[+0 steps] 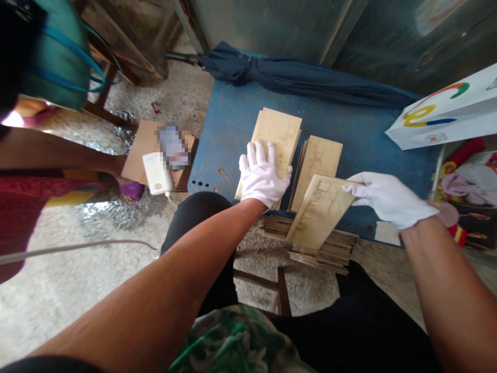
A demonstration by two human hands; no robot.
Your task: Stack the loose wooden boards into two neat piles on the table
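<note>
Left hand (264,173) gloved, open flat on board stack (277,132), right hand (388,199) gripping tilted board (320,212) by its edge, white bag (438,111) at 2 o'clock, contents hidden

The left glove (262,173) and right glove (388,199) are plain white, and the pale tan boards (276,135) carry brown streaks (darkest on the one nearest the bench's front edge). The bench (221,134) is mottled blue, with a navy umbrella (295,83) along its back edge.
</note>
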